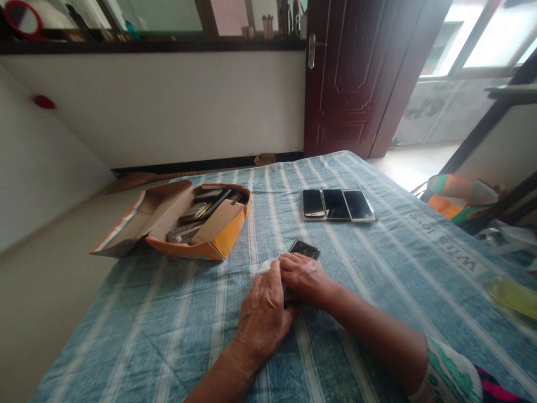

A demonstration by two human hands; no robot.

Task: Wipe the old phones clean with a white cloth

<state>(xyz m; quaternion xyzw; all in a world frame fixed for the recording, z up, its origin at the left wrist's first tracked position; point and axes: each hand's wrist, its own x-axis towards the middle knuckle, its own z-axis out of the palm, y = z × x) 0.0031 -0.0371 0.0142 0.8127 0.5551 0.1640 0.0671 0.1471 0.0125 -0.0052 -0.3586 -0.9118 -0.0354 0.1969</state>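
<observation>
Near the middle of the striped bed cover, my left hand [264, 308] is closed round a dark flat object, mostly hidden between my hands. My right hand [305, 278] presses a white cloth or tissue [265, 267] against it, fingers bent. Just beyond my fingers lies a small black phone [305, 249], partly covered by my right hand. Farther back on the right, three phones lie side by side: a left one [313, 204], a middle one [335, 204] and a right one [358, 205], screens up.
An open orange cardboard box [230, 232] holding several phones and flat items stands at the left, its lid folded out leftward. The blue striped cover [188, 336] lies under everything. Bags [457, 196] are beyond its right edge; a dark red door [352, 73] stands behind.
</observation>
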